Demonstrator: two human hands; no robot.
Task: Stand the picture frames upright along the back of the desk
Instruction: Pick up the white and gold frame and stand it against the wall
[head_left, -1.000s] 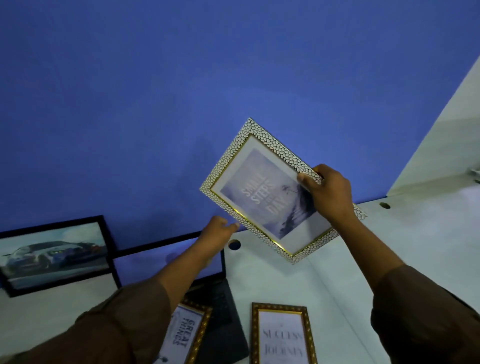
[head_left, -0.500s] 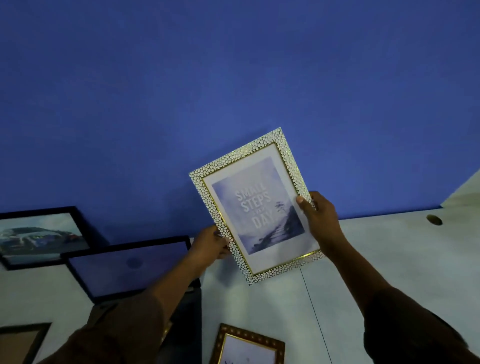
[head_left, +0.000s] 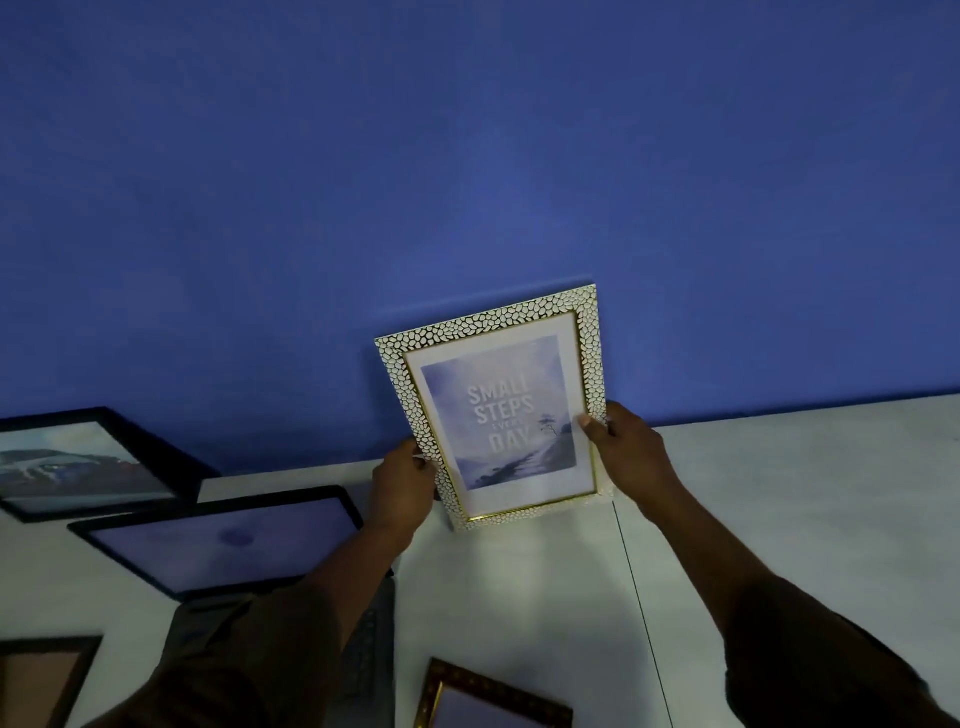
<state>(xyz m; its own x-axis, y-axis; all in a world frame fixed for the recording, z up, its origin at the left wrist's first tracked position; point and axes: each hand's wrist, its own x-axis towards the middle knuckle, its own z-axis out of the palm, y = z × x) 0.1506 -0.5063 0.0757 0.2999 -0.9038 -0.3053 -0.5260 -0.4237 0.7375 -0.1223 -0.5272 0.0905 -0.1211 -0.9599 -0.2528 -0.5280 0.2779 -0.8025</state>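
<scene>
A white-and-gold pebble-pattern frame (head_left: 496, 405) with a "Small steps every day" print stands nearly upright against the blue wall, its bottom edge at the back of the white desk (head_left: 779, 493). My left hand (head_left: 402, 486) grips its lower left edge and my right hand (head_left: 626, 449) grips its right edge. At far left a black frame with a car picture (head_left: 78, 462) leans on the wall. A gold-brown frame (head_left: 493, 699) lies flat near the bottom edge, and another brown frame (head_left: 41, 675) lies at bottom left.
An open laptop (head_left: 223, 540) sits left of my left forearm, its screen facing me and its keyboard partly hidden by my sleeve. A thin seam (head_left: 636, 597) runs across the desk under my right arm. Bare desk stretches to the right.
The pebble frame has turned from tilted in mid-air to nearly upright and come down to the desk at the wall. Both hands moved down with it; the view shifted.
</scene>
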